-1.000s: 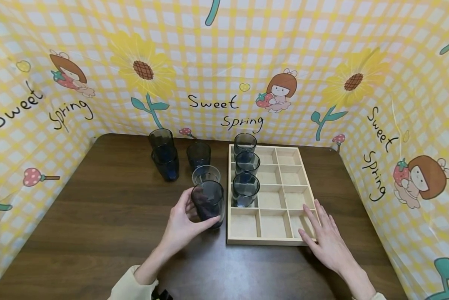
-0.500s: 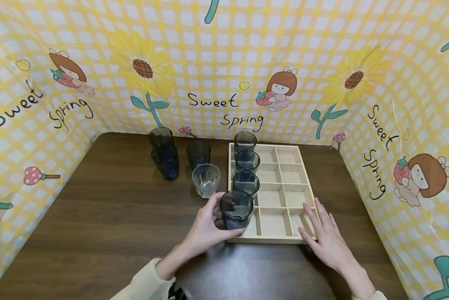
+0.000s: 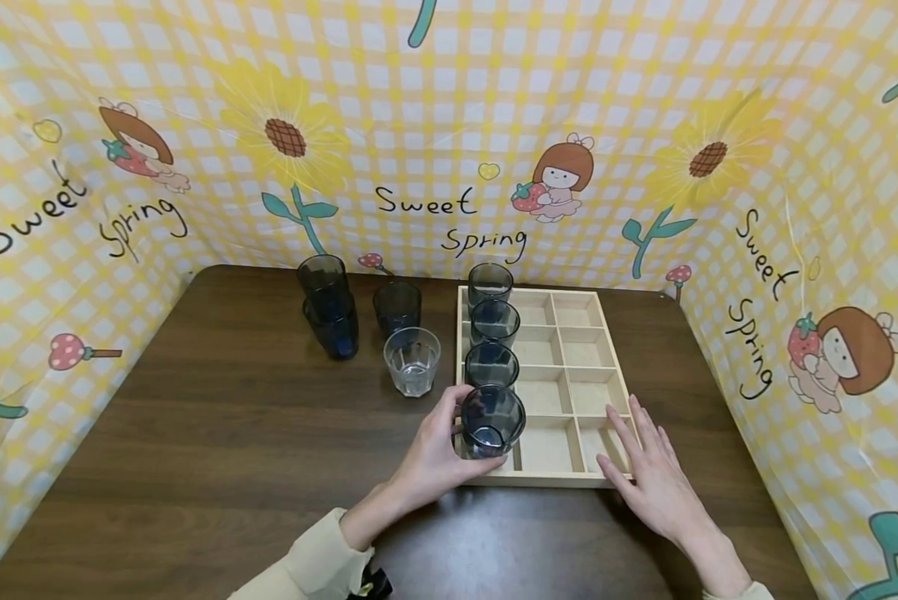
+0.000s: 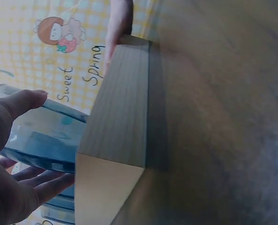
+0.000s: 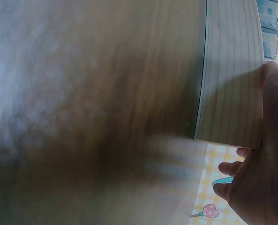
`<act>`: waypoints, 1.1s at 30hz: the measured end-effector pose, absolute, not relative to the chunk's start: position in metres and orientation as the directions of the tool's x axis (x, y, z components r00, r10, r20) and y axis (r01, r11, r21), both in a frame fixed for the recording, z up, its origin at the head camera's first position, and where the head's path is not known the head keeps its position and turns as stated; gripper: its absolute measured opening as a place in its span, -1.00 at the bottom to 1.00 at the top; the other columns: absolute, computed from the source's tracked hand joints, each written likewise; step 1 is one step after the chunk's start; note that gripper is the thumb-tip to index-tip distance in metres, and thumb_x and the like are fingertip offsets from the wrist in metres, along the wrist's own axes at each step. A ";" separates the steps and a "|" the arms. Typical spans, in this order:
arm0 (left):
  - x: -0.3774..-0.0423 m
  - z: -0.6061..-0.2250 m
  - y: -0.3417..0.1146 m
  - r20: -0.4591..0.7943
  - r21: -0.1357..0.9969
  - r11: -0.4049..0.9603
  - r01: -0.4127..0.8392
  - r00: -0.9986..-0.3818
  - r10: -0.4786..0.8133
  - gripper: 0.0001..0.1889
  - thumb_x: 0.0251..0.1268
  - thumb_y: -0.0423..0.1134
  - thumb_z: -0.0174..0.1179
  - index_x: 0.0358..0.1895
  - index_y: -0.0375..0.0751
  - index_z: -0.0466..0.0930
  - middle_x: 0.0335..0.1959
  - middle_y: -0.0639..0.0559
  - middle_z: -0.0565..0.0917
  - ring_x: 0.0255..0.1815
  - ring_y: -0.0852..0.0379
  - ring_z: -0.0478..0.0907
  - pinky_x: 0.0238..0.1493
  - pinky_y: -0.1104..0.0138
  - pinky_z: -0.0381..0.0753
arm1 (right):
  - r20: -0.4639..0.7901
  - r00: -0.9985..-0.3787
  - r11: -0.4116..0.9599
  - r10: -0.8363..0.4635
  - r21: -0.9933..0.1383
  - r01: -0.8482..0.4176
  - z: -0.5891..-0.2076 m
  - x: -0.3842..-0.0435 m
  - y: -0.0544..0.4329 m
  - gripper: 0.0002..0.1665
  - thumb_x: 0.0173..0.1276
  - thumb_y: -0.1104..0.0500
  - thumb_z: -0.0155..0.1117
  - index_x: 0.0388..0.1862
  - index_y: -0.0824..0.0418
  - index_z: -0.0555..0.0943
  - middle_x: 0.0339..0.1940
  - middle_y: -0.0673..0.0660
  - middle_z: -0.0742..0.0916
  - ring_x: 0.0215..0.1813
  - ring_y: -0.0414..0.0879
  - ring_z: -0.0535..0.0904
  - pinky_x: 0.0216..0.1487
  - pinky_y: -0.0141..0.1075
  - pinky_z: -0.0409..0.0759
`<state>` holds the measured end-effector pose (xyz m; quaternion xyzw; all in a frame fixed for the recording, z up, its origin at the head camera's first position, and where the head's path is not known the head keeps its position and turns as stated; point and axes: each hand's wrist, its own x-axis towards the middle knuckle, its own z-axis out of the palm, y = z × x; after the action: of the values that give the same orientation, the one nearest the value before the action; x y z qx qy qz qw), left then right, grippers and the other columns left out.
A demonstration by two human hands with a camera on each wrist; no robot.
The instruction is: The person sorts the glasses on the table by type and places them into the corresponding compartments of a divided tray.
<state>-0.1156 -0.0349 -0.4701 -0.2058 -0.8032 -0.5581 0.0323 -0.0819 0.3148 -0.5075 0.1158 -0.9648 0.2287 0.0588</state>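
Note:
My left hand grips a dark tinted glass between thumb and fingers, over the near left compartment of a divided wooden tray. In the left wrist view the glass stands at the tray's edge, its lower part hidden behind the wooden wall. Three more dark glasses fill the rest of the tray's left column. My right hand rests with spread fingers on the tray's near right corner. From the right wrist, that hand shows against the end of the tray wall.
Left of the tray stands a clear glass, with a dark glass just behind it. Farther left are two dark glasses, close together. A yellow checked cloth walls the brown table at the back and sides.
My left hand has carried the dark glass rightward, from beside the tray to over its near left compartment, uncovering the clear glass. My right hand has stayed in place.

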 end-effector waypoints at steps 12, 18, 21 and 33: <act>-0.113 -0.476 -0.031 0.315 0.780 0.473 0.409 -0.911 0.268 -0.02 -0.13 -0.19 0.82 0.42 -0.20 0.43 0.22 -0.12 0.70 0.27 -0.05 0.66 0.36 -0.03 0.69 | 0.166 -0.966 0.869 -0.197 -0.427 -0.251 -0.507 -0.082 0.315 -0.09 0.66 -0.10 0.30 0.83 0.03 0.19 0.84 0.43 0.12 0.79 0.46 0.11 0.68 0.49 0.08; -0.113 -0.480 -0.031 0.327 0.751 0.514 0.415 -0.910 0.256 -0.02 -0.16 -0.15 0.83 0.40 -0.22 0.48 0.20 -0.12 0.67 0.26 -0.02 0.60 0.33 0.01 0.69 | 0.162 -0.967 0.868 -0.196 -0.431 -0.248 -0.507 -0.081 0.314 -0.09 0.66 -0.09 0.30 0.83 0.03 0.19 0.84 0.43 0.12 0.79 0.47 0.10 0.68 0.49 0.07; -0.113 -0.482 -0.030 0.336 0.737 0.525 0.425 -0.905 0.260 -0.03 -0.17 -0.14 0.84 0.38 -0.24 0.50 0.20 -0.11 0.68 0.26 -0.02 0.60 0.32 0.02 0.68 | 0.164 -0.967 0.867 -0.196 -0.432 -0.249 -0.507 -0.081 0.314 -0.09 0.66 -0.09 0.30 0.83 0.03 0.19 0.84 0.44 0.12 0.78 0.47 0.11 0.68 0.49 0.07; -0.114 -0.487 -0.031 0.378 0.683 0.579 0.446 -0.893 0.242 -0.01 -0.24 -0.07 0.86 0.35 -0.26 0.53 0.19 -0.12 0.68 0.27 -0.06 0.56 0.32 0.01 0.65 | 0.152 -0.969 0.868 -0.196 -0.433 -0.244 -0.507 -0.082 0.315 -0.08 0.67 -0.10 0.29 0.84 0.02 0.16 0.86 0.40 0.09 0.80 0.43 0.09 0.69 0.48 0.07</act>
<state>-0.1137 -0.0308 -0.4867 -0.1954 -0.8800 -0.4151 0.1228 -0.0816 0.3145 -0.5070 0.1140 -0.9650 0.2305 0.0513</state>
